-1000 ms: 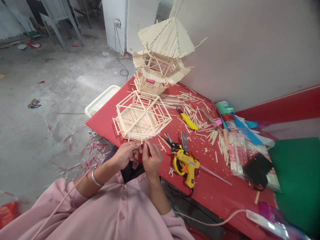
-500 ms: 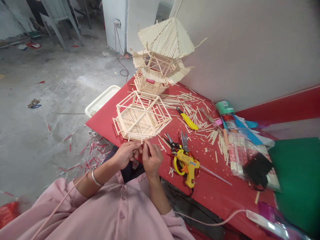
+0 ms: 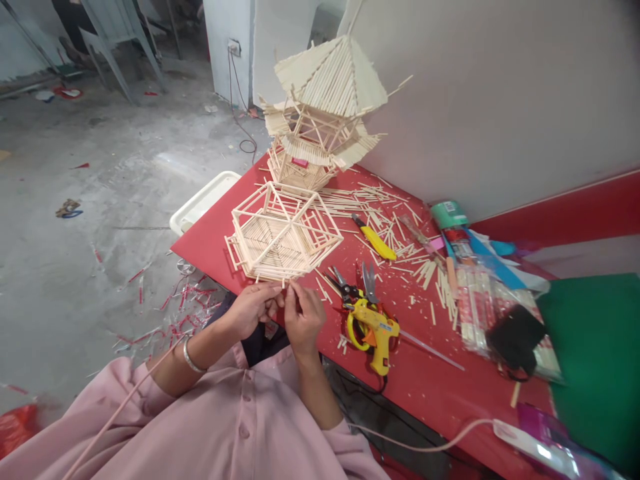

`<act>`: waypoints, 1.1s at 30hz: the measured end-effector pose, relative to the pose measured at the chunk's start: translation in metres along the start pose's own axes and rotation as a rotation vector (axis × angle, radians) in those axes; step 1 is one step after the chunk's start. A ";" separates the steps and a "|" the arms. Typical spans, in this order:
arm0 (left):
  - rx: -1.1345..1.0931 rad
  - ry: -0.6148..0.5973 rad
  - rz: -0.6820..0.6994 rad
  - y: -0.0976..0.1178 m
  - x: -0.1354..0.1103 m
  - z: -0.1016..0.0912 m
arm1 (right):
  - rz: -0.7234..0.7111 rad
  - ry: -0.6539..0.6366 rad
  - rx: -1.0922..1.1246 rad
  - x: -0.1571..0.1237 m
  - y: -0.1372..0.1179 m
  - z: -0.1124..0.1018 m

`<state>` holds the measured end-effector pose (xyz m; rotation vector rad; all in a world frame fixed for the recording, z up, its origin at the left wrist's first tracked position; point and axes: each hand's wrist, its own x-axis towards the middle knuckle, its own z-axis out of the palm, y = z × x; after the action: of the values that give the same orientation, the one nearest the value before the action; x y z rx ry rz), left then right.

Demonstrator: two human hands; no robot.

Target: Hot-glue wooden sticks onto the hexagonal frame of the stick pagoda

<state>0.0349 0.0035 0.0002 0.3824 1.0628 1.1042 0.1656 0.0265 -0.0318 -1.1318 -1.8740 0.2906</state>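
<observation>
My left hand (image 3: pixel 250 308) and my right hand (image 3: pixel 304 317) are together at the near edge of the red table (image 3: pixel 425 380), fingertips pinched toward each other just below a hexagonal stick frame (image 3: pixel 283 232). They seem to pinch a small thin stick, too small to see well. A taller stick pagoda model (image 3: pixel 323 113) stands behind the frame against the wall. A yellow glue gun (image 3: pixel 376 331) lies right of my right hand, with scissors (image 3: pixel 369 283) and pliers (image 3: pixel 343 285) beside it.
Loose sticks (image 3: pixel 395 233) litter the table around a yellow knife (image 3: pixel 375 240). Packets of sticks (image 3: pixel 475 300), a green tube (image 3: pixel 449 215) and a black object (image 3: pixel 515 337) lie at the right, near a green sheet (image 3: pixel 595 353). A white tray (image 3: pixel 200 200) sits past the table's left corner.
</observation>
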 end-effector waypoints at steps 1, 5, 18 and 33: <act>-0.001 0.002 -0.002 0.000 0.000 0.000 | 0.002 -0.001 0.003 0.000 0.000 0.000; -0.012 0.006 -0.009 0.000 0.000 0.000 | -0.002 -0.004 0.006 0.000 0.001 0.001; -0.023 0.012 0.024 -0.005 0.003 -0.004 | 0.006 0.017 0.015 0.002 -0.001 0.004; -0.006 0.039 0.014 -0.004 0.004 -0.004 | 0.019 0.021 0.034 0.003 0.000 0.005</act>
<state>0.0340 0.0048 -0.0062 0.3651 1.0921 1.1313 0.1613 0.0299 -0.0332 -1.1260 -1.8341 0.3187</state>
